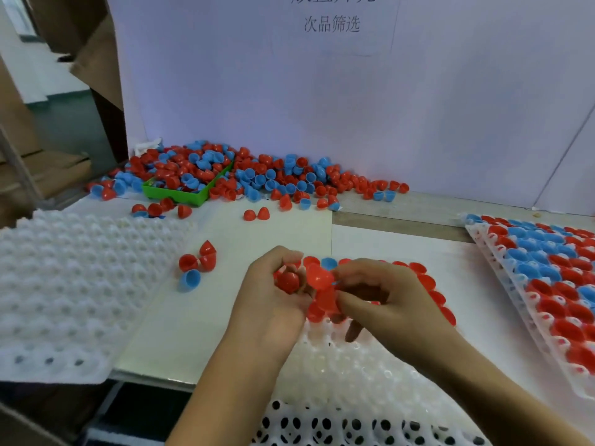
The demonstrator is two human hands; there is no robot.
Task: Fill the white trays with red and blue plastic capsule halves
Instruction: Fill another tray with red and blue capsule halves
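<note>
Two hands over the middle white tray (347, 365), with only its far rows filled so far. Left hand (273, 304) curled around a small bunch of red halves (287, 282), fingers pressed close. Right hand (383, 300) pinching one red half (319, 278) between thumb and fingertip, right beside the left hand, just above the last filled row. Lots of bare holes nearer the body, so plenty left to do. Big heap of red and blue halves (257, 175) at the back by the wall, spilling over a green box (180, 194). A few loose ones (196, 265) on the table between the trays. An unfilled tray (80, 284) on the left, a full tray (547, 278) on the right. Could slip: smooth, round little cups, easy to pop out of a light pinch and roll away. Could spill from the left hand too, if those fingers loosen while passing one across. Could land tilted or upside down in a hole, if dropped and not pushed in. Could knock out the ones already sitting in the rows, if a wrist or arm brushes them.
</note>
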